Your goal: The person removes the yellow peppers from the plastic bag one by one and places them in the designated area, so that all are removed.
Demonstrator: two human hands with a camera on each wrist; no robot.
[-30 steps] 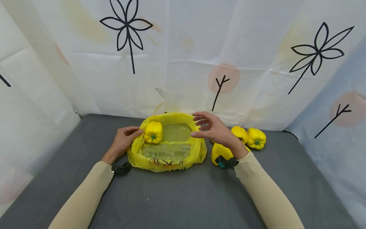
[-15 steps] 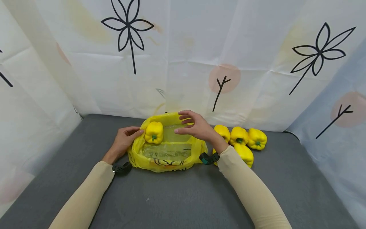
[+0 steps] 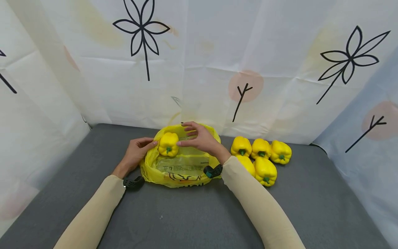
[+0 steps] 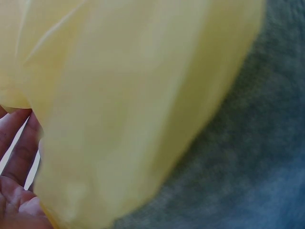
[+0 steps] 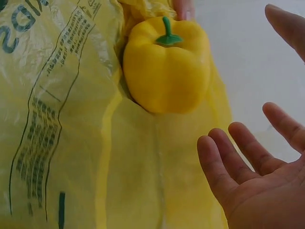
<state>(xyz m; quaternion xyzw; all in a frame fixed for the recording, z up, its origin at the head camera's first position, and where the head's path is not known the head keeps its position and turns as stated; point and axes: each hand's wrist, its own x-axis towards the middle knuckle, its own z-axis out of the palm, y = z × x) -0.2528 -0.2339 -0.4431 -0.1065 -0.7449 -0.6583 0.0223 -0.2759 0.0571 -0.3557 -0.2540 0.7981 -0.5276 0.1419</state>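
A yellow plastic bag lies with its mouth spread wide on the grey table. One yellow bell pepper with a green stem sits inside at the bag's left. My left hand pinches the left rim, thumb on the inner side by the pepper; in the left wrist view the bag's film covers most of that hand. Over the bag's right half hovers my right hand, fingers spread and holding nothing, thumb tip near the pepper. The right wrist view shows the pepper beyond the spread fingers.
Several more yellow bell peppers stand grouped on the table to the right of the bag, partly behind my right forearm. A white patterned curtain hangs along the table's back and sides.
My right hand has moved left across the bag toward the pepper inside, uncovering the peppers on the right. The left hand keeps its grip on the rim.
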